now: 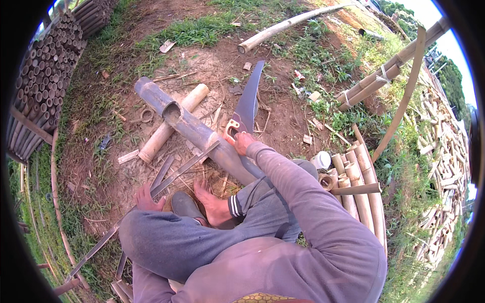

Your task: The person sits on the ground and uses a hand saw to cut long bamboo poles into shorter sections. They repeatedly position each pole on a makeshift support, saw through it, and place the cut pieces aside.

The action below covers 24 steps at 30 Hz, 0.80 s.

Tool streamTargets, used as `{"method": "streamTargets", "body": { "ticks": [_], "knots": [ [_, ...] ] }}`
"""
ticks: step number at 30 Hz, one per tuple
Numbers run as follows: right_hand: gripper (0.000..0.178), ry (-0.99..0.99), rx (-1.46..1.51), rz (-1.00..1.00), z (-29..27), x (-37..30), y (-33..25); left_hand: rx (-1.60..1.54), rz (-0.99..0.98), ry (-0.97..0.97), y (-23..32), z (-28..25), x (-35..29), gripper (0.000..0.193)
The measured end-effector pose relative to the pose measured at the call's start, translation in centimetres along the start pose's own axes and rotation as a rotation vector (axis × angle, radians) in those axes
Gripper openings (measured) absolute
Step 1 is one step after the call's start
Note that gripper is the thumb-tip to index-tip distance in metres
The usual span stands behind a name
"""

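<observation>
My right hand is closed round the handle of a handsaw, its dark blade pointing away from me. The saw is beside a thick bamboo pole with an opening cut into its upper side. This pole rests across a shorter, paler bamboo piece on the ground. At the left my left hand is closed on a long narrow bamboo strip, which slants from the thick pole down past my knee. A second strip lies beside it near my fingers.
My bare foot and a grey shoe are close to the thick pole. Cut bamboo lengths and a white container stand at my right. Stacked bamboo is far left; a bamboo rail slants at upper right.
</observation>
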State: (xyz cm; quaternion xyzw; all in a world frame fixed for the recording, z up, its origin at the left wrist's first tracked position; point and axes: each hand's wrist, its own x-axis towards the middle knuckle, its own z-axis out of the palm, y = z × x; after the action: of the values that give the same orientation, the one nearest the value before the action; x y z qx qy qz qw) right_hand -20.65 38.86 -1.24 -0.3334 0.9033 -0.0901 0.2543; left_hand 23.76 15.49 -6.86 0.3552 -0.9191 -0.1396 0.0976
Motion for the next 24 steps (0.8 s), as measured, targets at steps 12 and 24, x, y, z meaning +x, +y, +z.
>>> {"method": "streamTargets", "body": {
  "ticks": [12, 24],
  "knots": [
    [0.077, -0.216, 0.213, 0.426, 2.1, 6.3, -3.7, 0.124, -0.097, 0.021, 3.0, 1.7, 0.3, 0.089],
    [0.080, 0.200, 0.492, 0.719, 5.0, 6.9, -3.3, -0.077, -0.036, -0.059, 3.1, -1.7, 1.7, 0.079]
  ]
}}
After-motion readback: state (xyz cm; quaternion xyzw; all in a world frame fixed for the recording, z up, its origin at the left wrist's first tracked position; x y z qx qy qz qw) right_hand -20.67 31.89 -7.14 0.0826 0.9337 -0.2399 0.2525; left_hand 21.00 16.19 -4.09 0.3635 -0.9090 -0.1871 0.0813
